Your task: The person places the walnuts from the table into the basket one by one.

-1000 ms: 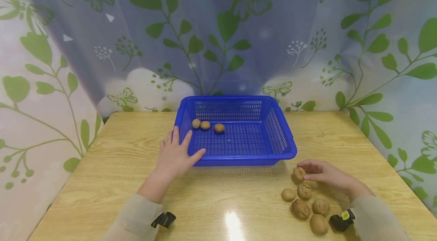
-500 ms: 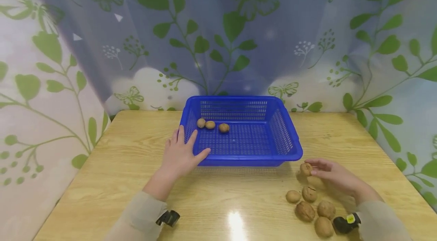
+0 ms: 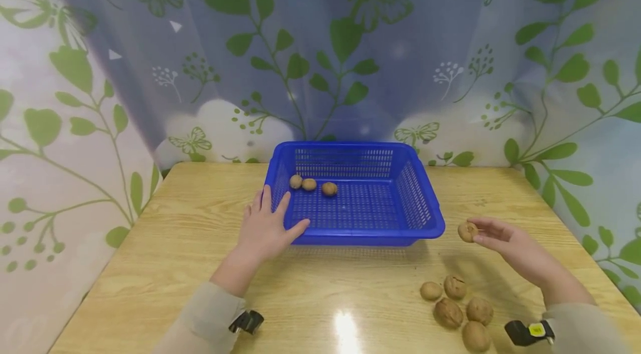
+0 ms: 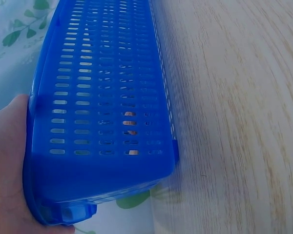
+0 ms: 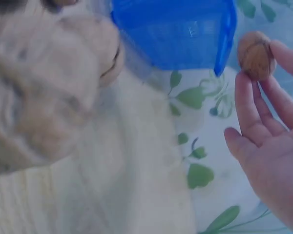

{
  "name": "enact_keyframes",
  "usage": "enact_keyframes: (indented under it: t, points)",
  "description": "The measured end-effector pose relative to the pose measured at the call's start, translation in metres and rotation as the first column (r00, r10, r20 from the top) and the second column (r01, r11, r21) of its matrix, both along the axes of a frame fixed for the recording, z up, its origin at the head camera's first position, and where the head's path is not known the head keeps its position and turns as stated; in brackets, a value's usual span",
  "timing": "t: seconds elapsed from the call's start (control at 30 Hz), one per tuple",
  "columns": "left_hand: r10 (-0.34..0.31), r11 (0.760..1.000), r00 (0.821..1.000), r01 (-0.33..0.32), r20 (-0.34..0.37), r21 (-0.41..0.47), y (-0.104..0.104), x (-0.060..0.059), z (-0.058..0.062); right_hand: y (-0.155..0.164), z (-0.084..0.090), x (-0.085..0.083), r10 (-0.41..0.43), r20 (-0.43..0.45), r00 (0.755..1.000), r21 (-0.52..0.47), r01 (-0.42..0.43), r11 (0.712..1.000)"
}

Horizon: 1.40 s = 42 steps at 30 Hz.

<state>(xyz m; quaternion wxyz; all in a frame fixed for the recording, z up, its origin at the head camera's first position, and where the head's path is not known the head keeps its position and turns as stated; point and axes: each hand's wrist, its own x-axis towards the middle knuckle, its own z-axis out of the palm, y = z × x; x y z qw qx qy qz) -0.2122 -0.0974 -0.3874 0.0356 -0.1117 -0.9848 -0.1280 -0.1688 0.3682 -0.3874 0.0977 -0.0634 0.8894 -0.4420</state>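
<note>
A walnut (image 3: 468,231) is pinched between the thumb and fingertips of my right hand (image 3: 516,245), raised off the table to the right of the basket. The right wrist view shows the same walnut (image 5: 257,55) at the fingertips, its seam visible. My left hand (image 3: 262,231) rests with spread, fairly straight fingers on the near left corner of the blue plastic basket (image 3: 350,233). In the left wrist view, part of that hand (image 4: 7,161) lies along the basket's rim. Three walnuts (image 3: 329,189) sit inside the basket toward its left side.
Several walnuts (image 3: 448,313) lie in a loose group on the wooden table (image 3: 165,265), in front of the right hand. A patterned curtain (image 3: 320,64) hangs behind the table and at its sides. Dark straps (image 3: 246,321) are on both wrists.
My right hand has lifted the walnut off the table and moved it up and slightly right, away from the group. The left hand stays on the basket; the view has shifted slightly.
</note>
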Motion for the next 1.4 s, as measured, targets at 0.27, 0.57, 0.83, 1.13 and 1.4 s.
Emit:
enact_keyframes:
  t: [0.27, 0.57, 0.83, 1.13, 1.4]
  points:
    - [0.005, 1.0, 1.0, -0.005, 0.008, -0.003, -0.001, 0.002, 0.002, -0.015, 0.03, 0.004, -0.031, -0.058, 0.998, 0.022, 0.032, 0.999]
    - [0.009, 1.0, 1.0, -0.009, 0.016, -0.006, -0.002, 0.003, 0.002, -0.035, 0.052, -0.001, -0.023, -0.08, 0.997, 0.022, 0.025, 0.999]
    - [0.007, 1.0, 1.0, -0.007, -0.001, 0.009, -0.003, 0.003, 0.0, -0.061, 0.061, -0.019, -0.003, -0.078, 0.997, -0.039, 0.0, 0.999]
    - [0.0, 1.0, 1.0, 0.0, 0.003, 0.009, 0.0, 0.003, 0.003, -0.084, 0.07, -0.049, 0.006, -0.059, 0.998, -0.064, -0.01, 0.998]
    - [0.001, 1.0, 1.0, -0.001, 0.004, 0.002, 0.002, 0.001, 0.003, -0.105, 0.08, -0.076, 0.033, -0.055, 0.998, -0.069, -0.037, 0.997]
